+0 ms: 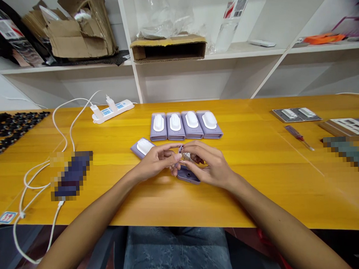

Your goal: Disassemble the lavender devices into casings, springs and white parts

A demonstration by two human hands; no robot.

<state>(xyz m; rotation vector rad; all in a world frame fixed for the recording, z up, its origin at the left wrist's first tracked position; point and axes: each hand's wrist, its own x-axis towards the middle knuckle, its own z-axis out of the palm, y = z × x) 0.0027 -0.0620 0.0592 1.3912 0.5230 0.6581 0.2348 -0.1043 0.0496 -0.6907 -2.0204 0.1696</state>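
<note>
My left hand (158, 160) and my right hand (208, 165) meet above the middle of the yellow wooden table (258, 186). The left fingertips pinch a small lilac piece (180, 149). My right fingers hold a small metal part with reddish wires (188, 157) against it, partly hidden. Under the hands lies an open lilac housing (187, 175). Just left of my left hand is a lilac unit with a white cap (144, 147), lying tilted. Farther back, several similar units (183, 125) stand side by side in a row.
A white power strip (112, 111) with white cables lies back left, beside a heap of black parts (14, 130). On the right are a red-handled screwdriver (299, 137) and metal plates (296, 114). Pixelated objects (71, 175) lie on the table. Shelves with cardboard stand behind.
</note>
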